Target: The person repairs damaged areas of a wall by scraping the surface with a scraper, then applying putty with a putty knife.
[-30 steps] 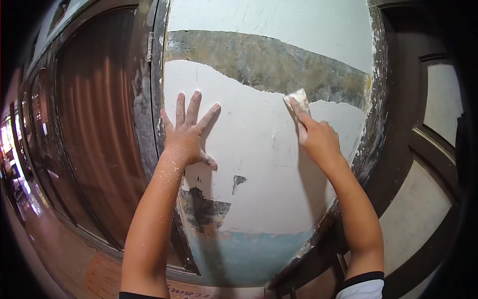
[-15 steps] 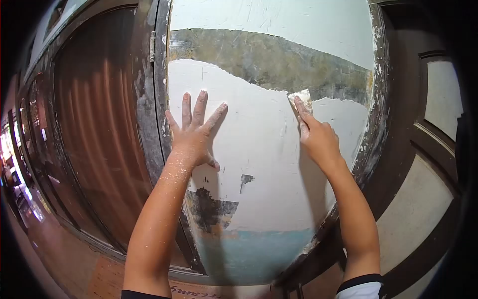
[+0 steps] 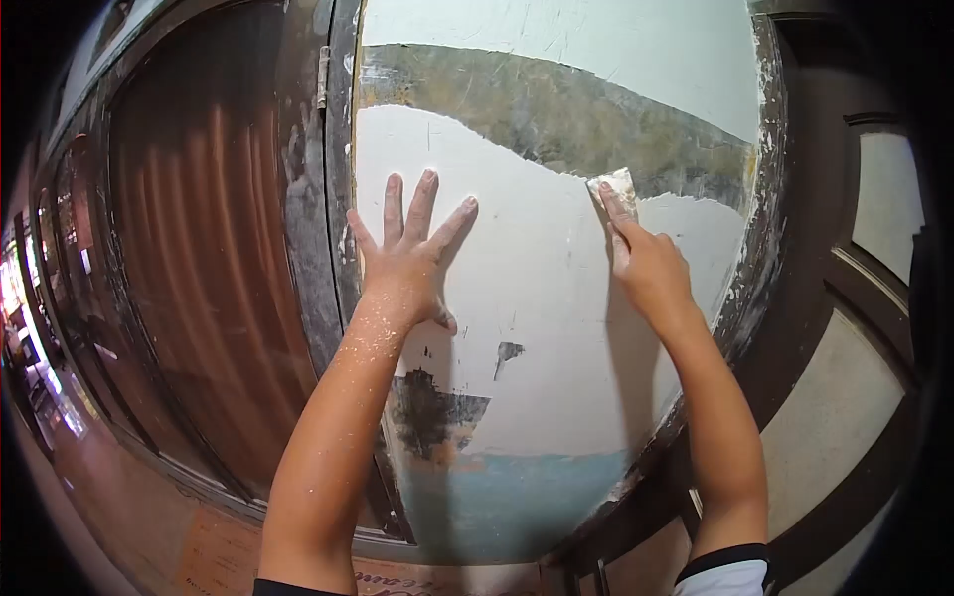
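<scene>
A wall panel (image 3: 517, 238) stands before me, its middle coated in white filler. My left hand (image 3: 402, 263) lies against the white area with its fingers spread, dusted in white powder. In my right hand (image 3: 651, 263) is a putty knife (image 3: 613, 185) whose blade is crusted with white. My index finger presses along the blade, and the grip hides the handle. The blade lies at the upper edge of the white coat, beside a bare grey-brown band (image 3: 556, 109).
Below my left hand is a dark bare patch (image 3: 432, 412), above a teal strip (image 3: 517, 487). A worn dark frame (image 3: 765, 179) borders the panel on the right. A curtained glass door (image 3: 204, 248) is at left. Printed cardboard (image 3: 214, 556) lies on the floor.
The view has shifted slightly, so the panel and both hands appear a little farther right and higher. My left hand keeps its place on the panel; the putty knife has barely moved.
</scene>
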Demonstrator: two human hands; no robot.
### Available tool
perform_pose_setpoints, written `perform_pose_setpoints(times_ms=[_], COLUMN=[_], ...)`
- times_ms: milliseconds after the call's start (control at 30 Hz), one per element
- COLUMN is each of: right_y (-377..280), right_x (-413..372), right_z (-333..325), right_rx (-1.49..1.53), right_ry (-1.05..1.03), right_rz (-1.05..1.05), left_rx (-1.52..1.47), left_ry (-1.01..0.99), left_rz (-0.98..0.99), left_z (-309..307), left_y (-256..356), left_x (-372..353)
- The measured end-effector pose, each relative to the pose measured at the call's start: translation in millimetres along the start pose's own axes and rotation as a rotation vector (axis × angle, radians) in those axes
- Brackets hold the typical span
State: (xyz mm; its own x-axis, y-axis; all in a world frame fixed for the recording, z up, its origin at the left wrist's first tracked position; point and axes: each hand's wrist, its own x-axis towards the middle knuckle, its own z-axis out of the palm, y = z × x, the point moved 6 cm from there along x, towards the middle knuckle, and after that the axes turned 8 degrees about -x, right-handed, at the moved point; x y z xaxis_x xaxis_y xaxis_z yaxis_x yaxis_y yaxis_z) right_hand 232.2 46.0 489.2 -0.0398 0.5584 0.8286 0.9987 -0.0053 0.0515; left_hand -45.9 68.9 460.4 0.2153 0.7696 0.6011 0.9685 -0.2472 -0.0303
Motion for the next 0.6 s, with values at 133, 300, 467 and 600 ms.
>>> perform_pose_setpoints(times_ms=[133, 300, 467, 600], right_y=[-3, -7, -12, -16], right_x=[8, 7, 14, 14], right_z=[-1, -6, -6, -8], right_rx=[-0.048, -0.053, -0.067, -0.082], right_ry=[0.002, 0.008, 0.050, 0.034], right_rz=[-0.021, -0.064, -0.091, -0.132], left_rx=[-0.004, -0.013, -0.029, -0.032], left_ry=[-0.003, -0.001, -0.016, 0.023], left_rz=[-0.008, -0.001, -0.001, 0.014], left_z=[1, 0, 0, 2], left_y=[0, -1, 1, -2], left_x=[1, 1, -1, 0])
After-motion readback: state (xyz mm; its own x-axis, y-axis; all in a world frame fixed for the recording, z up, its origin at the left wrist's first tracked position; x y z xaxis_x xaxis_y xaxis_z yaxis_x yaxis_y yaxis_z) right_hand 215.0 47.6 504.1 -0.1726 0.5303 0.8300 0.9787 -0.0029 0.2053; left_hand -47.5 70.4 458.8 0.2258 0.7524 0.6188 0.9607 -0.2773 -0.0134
